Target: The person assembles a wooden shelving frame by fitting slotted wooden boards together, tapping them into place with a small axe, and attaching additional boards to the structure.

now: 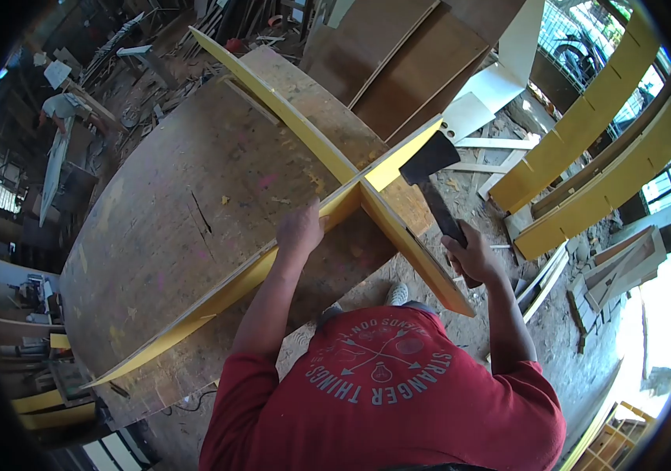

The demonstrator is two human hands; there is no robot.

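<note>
Two long yellow boards stand on edge and cross on a worn wooden worktable (pixel 171 180). One board (pixel 226 297) runs from the lower left to the upper right; the other board (pixel 273 98) slants from the far left down toward my right side. My left hand (pixel 302 228) is closed over the top edge of the first board, left of the crossing. In my right hand (pixel 477 255) is the dark handle of a hatchet (pixel 432 161), fingers wrapped around it. Its broad dark head is raised just right of the crossing.
Large brown panels (pixel 398 67) lean behind the table. Yellow slotted boards (pixel 587 118) stand at the right. Wood offcuts (pixel 618 275) and scraps litter the floor there. Another person (pixel 69 106) bends over a long pale board (pixel 54 177) at the far left.
</note>
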